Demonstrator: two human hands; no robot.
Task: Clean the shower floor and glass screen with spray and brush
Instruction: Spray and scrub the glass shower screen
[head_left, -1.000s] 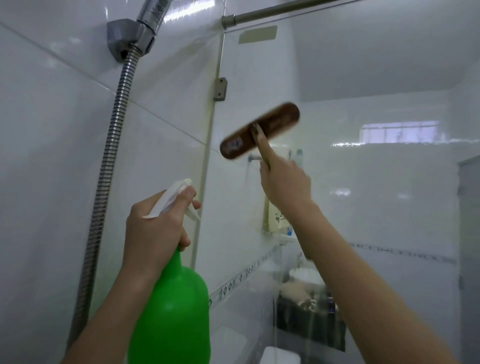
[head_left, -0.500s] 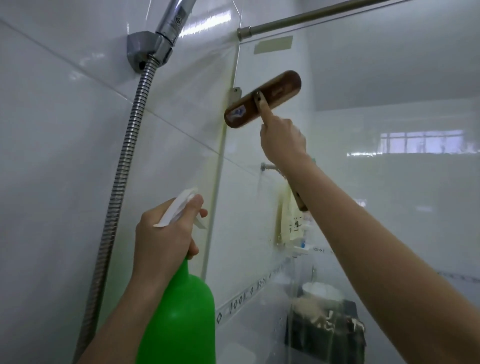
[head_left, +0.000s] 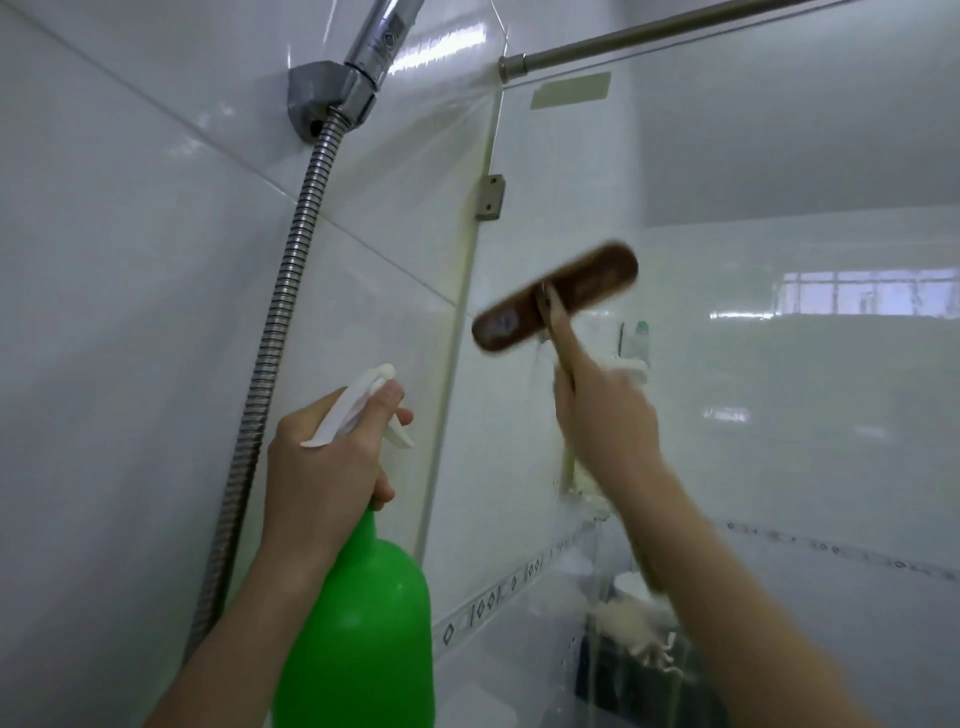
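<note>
The green plastic spray bottle (head_left: 363, 613) is seen low and left of centre, just right of the ribbed metal shower hose (head_left: 275, 332) that hangs down the white tiled wall. Its neck is gripped by the left hand (head_left: 322, 467), the fingers curled round below the white trigger head (head_left: 353, 405) and one finger laid along the top of that head. The bottle is judged light but slick when wet, so it is best taken at the narrow neck, as here.

Further right, the clear glass shower screen (head_left: 753, 467) is fixed to the wall by a small metal bracket (head_left: 491, 196). The brown wooden long-headed brush (head_left: 556, 296) is held up to the screen's upper part, seemingly against it, with its head tilted up to the right and its outline smeared. It is held by the right hand (head_left: 602, 421), the fingers wrapped round the handle and the forefinger stretched along it to the head. The brush is judged stiff and light. The glass is judged hard, slippery and breakable, so even pressure is advised.
</note>
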